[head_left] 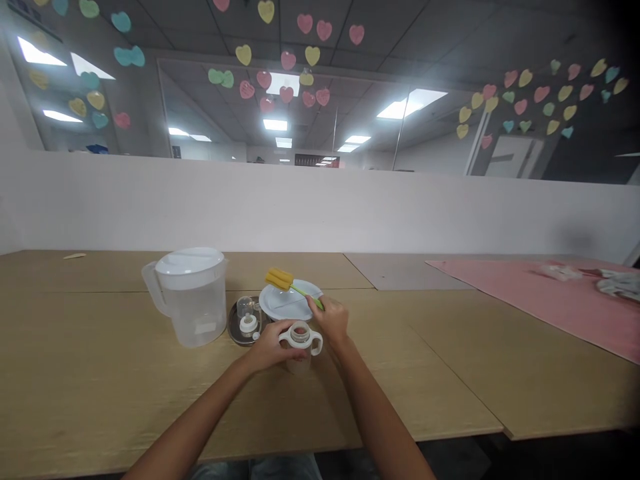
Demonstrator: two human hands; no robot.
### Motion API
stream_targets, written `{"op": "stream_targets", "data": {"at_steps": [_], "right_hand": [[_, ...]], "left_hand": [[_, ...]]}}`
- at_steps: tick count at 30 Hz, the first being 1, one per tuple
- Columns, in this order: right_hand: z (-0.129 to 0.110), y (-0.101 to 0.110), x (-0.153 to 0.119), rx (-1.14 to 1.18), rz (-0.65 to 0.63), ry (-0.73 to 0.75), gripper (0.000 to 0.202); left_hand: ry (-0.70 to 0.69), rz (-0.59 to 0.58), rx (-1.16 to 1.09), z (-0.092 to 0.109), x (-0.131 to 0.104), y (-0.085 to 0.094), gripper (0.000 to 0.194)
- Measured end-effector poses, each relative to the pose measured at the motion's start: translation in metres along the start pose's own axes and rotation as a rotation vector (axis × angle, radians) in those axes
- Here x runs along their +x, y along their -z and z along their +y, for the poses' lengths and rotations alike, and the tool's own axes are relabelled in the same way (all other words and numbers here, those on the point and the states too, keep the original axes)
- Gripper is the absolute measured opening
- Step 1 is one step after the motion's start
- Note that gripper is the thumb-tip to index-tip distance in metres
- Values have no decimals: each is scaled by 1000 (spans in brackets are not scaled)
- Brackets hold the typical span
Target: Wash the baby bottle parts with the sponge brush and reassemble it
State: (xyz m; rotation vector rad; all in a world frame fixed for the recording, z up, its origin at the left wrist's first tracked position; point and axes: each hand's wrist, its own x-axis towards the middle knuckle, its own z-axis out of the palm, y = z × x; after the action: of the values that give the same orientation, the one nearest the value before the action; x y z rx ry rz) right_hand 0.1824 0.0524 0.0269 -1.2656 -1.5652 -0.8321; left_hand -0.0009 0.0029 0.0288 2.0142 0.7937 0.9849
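My left hand (273,347) is closed around a baby bottle (301,337) with a white two-handled collar; its mouth faces up, uncapped. In my right hand (331,318) is the green handle of a bottle brush (280,279). The brush's yellow sponge head points up and left, above a white plate (287,303). Left of the bottle, a round metal tray (233,331) holds a white nipple ring (248,324), a clear cap (245,306) and a thin tube-like piece. The brush head is outside the bottle.
A large translucent pitcher (197,300) with a white lid stands left of the tray. A pink sheet (530,293) with crumpled cloth (620,285) covers the far right. A small flat piece (75,256) lies at the back left. Behind the wooden table (125,380) rises a white wall (320,207).
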Motion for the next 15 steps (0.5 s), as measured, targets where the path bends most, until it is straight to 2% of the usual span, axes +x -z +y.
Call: {"op": "stream_targets", "data": {"at_steps": [12,15], "right_hand": [[-3,5,4,56,15,-70,54],[-3,5,6,101,13,-122,52]], "left_hand": [[61,-66,-220,4,-1,-4,52],[55,11,-239,8,1,-3,53]]}}
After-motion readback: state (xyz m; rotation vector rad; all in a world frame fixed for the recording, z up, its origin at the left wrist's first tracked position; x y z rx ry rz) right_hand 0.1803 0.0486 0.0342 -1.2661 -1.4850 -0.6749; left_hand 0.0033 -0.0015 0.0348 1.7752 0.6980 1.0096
